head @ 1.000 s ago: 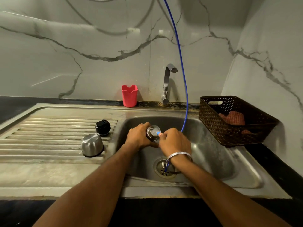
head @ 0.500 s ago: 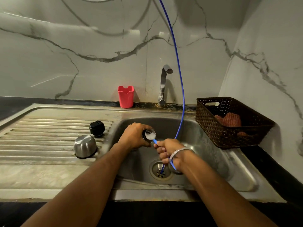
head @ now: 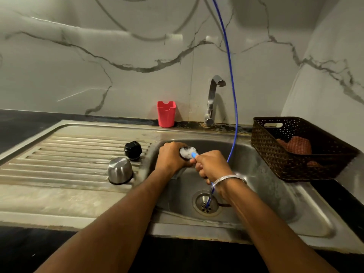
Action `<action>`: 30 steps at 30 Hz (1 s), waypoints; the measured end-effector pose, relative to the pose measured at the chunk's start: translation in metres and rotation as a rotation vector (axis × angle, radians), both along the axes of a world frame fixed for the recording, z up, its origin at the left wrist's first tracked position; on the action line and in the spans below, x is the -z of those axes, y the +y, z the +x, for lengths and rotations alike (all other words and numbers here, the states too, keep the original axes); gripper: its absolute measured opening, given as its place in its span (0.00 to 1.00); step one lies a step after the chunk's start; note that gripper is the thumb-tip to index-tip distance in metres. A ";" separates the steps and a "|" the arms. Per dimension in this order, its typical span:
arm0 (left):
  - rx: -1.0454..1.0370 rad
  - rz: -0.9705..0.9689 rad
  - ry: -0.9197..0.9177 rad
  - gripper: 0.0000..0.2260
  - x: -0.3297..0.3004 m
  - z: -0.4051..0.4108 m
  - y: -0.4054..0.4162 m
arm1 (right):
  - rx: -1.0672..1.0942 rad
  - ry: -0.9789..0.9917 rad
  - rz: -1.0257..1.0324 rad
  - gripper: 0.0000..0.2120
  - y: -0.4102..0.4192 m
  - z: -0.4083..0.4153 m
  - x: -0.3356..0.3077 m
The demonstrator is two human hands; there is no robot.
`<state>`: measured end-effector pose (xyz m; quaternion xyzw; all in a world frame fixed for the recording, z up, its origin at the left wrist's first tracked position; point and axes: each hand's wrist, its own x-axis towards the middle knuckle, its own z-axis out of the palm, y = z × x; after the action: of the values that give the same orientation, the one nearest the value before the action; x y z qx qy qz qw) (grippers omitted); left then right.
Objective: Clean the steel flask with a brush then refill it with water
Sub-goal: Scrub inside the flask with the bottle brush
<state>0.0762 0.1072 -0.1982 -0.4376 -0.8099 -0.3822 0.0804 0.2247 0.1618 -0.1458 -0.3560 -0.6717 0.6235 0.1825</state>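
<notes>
Over the sink basin, my left hand grips the steel flask around its neck, and only a strip of its body shows below my fingers. My right hand holds the blue handle of a bottle brush. The brush's white bristles sit at the flask's mouth, partly outside it. On the draining board to the left, the flask's steel cup lid stands upside down. Its black stopper lies just behind the lid.
A blue hose hangs from above and runs behind my right hand into the drain. The tap stands behind the sink, beside a red cup. A brown basket with cloths sits at the right.
My right hand has drawn the brush back out of the flask, and the white bristles now show at the mouth. The left hand keeps its hold on the neck.
</notes>
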 end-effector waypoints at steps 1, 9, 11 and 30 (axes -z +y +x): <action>-0.013 -0.004 0.006 0.18 0.001 0.001 -0.001 | 0.013 -0.014 0.024 0.10 -0.001 -0.004 0.002; 0.087 -0.442 0.194 0.36 -0.004 0.002 -0.011 | 0.014 -0.071 0.134 0.11 0.006 -0.002 0.014; 0.115 -0.440 0.186 0.32 -0.008 -0.002 -0.013 | 0.005 -0.074 0.146 0.11 0.002 -0.001 0.016; -0.063 -0.257 0.202 0.24 0.002 0.011 -0.002 | 0.060 -0.122 0.167 0.09 -0.001 -0.016 0.030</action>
<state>0.0868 0.1053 -0.2005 -0.4547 -0.8534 -0.2266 0.1168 0.2088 0.1610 -0.1755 -0.3968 -0.7202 0.5368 0.1892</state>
